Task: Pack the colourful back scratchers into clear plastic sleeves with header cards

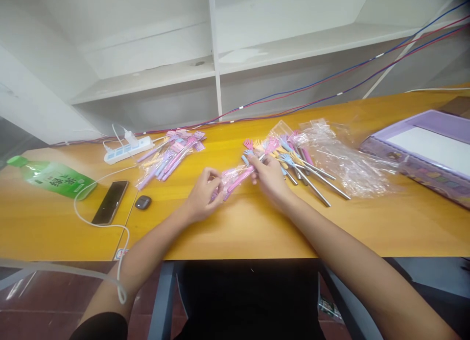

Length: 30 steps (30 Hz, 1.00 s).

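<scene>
My right hand (272,181) is closed around a pink back scratcher (240,179), whose handle slants down to the left. At the handle's lower end, my left hand (206,195) pinches a clear plastic sleeve (230,175). The handle appears to lie at least partly inside the sleeve; exactly how far I cannot tell. Beside and behind my right hand lies a loose pile of back scratchers (288,157) with small hand-shaped heads in pink, yellow and blue and bare metal rods. Further left rests a heap of bagged back scratchers (174,156).
Crumpled clear plastic bags (352,166) lie right of the loose pile, with a purple box (422,151) beyond. At left are a green tea bottle (55,176), a phone (110,203), a black earbud case (143,202) and a white power strip (128,150). Cables (279,92) run along the back.
</scene>
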Tool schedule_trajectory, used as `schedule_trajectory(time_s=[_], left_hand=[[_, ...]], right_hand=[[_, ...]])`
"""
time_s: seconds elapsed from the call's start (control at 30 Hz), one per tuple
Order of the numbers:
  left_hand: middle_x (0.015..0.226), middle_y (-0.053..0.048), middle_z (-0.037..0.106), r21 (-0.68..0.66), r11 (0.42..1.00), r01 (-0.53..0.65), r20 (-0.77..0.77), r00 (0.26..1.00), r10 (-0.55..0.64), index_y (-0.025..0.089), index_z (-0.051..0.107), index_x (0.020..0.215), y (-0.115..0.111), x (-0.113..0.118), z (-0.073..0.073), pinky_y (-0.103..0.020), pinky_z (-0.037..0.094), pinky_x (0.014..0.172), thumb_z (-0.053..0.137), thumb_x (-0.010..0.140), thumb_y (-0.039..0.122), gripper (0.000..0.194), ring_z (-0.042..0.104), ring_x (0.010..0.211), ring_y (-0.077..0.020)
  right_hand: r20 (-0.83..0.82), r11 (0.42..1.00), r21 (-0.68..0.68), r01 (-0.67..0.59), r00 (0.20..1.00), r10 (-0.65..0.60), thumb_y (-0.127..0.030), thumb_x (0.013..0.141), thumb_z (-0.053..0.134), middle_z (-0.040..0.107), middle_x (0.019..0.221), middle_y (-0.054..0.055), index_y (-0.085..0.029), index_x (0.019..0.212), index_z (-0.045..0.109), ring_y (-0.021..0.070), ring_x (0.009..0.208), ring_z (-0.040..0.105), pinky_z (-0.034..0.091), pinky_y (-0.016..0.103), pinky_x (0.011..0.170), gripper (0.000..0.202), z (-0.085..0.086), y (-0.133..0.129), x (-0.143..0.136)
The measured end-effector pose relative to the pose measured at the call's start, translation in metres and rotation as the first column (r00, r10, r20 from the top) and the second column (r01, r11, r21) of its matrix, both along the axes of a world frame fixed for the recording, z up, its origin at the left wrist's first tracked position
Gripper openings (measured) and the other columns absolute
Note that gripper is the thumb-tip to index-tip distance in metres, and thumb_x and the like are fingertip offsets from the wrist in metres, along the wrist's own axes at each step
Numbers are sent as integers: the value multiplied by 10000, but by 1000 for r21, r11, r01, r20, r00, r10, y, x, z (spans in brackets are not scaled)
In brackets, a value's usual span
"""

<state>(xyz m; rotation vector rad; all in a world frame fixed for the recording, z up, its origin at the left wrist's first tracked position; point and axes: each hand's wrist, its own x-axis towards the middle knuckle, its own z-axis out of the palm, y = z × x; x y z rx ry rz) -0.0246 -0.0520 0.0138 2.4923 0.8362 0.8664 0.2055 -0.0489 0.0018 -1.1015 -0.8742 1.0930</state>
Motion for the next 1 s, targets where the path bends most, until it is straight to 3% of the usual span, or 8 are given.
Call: schedule_trajectory(time_s=[0.2,0.37,0.5,0.6,0.7,0.83,0.9,1.0], left_hand=[[937,-51,585,84,990,-117,6,993,116,211,665,933,9,-1,-10,-379,484,865,670,906,203,29,567,926,-213],[935,-36,609,65,983,-171,174,972,157,227,732,1066,12,-3,-14,-357,491,845,751,895,292,184,593,907,-194],[896,-39,632,98,973,-208,215,959,183,224,749,1021,15,-5,-11,-362,478,827,727,933,361,164,587,894,-199],[895,-46,651,98,972,-214,229,955,187,223,737,976,15,-6,-9,-380,475,852,689,960,396,181,591,903,-208],[926,-59,655,88,963,-256,253,941,227,228,718,978,13,-6,-6,-398,483,871,642,981,434,219,594,931,-222],[961,-68,639,80,953,-292,309,916,255,233,683,988,7,-7,-2,-412,491,905,599,995,478,258,587,971,-232],[978,-70,623,48,950,-310,355,894,274,232,659,973,5,-7,0,-410,489,921,582,1001,494,274,582,991,-233],[963,-61,583,-89,948,-305,459,832,311,224,625,942,5,-8,1,-376,481,897,547,1015,522,317,569,955,-214]], right_hand=[[-83,999,38,-17,996,20,-564,767,851,550,602,-57,-227,792,523,92,448,522,459,211,383,471,2,-1,-3],[-149,999,11,40,988,-38,-578,705,897,539,604,-56,-223,770,515,112,498,587,548,228,452,525,3,-2,-6],[-134,997,13,-76,988,77,-606,662,919,580,627,-33,-223,793,525,147,537,639,609,279,527,564,6,-3,-6],[-137,991,20,-130,982,132,-763,722,791,604,661,-16,-243,851,510,173,566,658,607,305,526,605,7,-2,-3],[-171,997,72,19,985,-6,-883,805,565,605,713,-10,-264,883,480,173,606,646,571,291,507,630,1,5,5],[-243,932,121,341,921,-306,-746,809,684,594,761,-18,-259,862,504,155,682,620,552,262,574,522,-3,24,27],[-292,870,126,477,856,-427,-654,858,695,577,753,-29,-251,833,501,138,681,598,538,249,603,448,6,33,50],[-278,769,110,630,762,-585,-532,1033,522,537,721,-30,-240,804,465,106,592,516,470,238,576,375,39,39,109]])
